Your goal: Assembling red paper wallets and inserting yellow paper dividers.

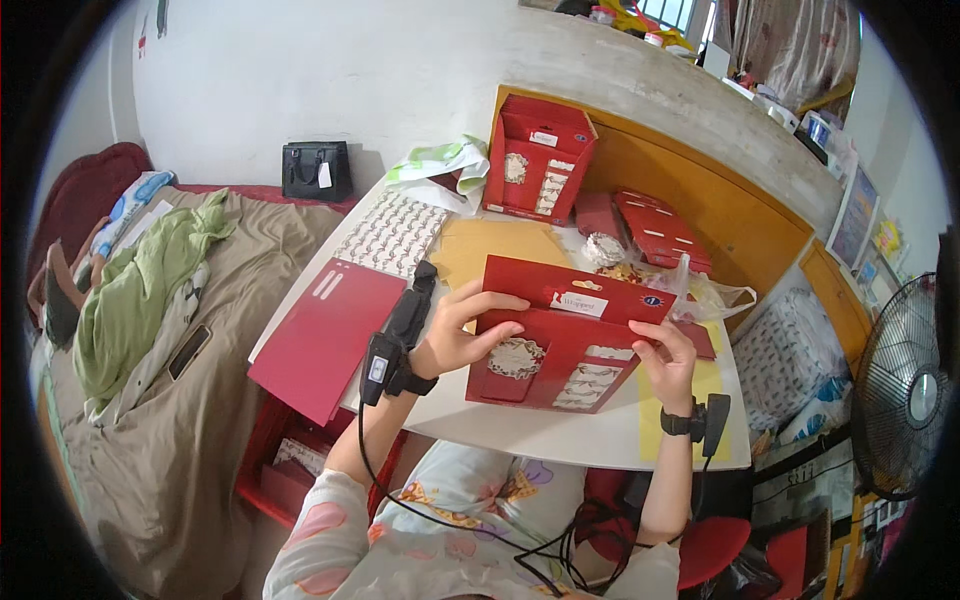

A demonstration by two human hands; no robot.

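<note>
Both hands had hold of the red box (560, 345), upper part up between them, white label on its top panel, pale-patterned pieces showing on the front. Left hand (463, 325) was on its left side: thumb and index finger a little apart, tips against the front, other fingers mostly out of sight. Right hand (667, 353) was on its right edge, thumb and index finger nearly together, bent; any fingers behind couldn't be told. The box leaned over the white table (480, 425); whether its lower edge touched the top, couldn't tell.

Just left of the left hand, partly behind its strapped black device, lay dark red sheets (318, 335). Beyond that hand were a patterned sheet (392, 233) and tan paper (480, 250). Farther back, past the grip, a packed red carton (541, 190) stood upright. Beyond the right hand: a flat red stack (655, 228), a white roll (603, 248) and a clear plastic bag (728, 298). Yellow sheet (712, 405) lay under the right wrist. Well right of the grip stood a black fan (905, 385).
</note>
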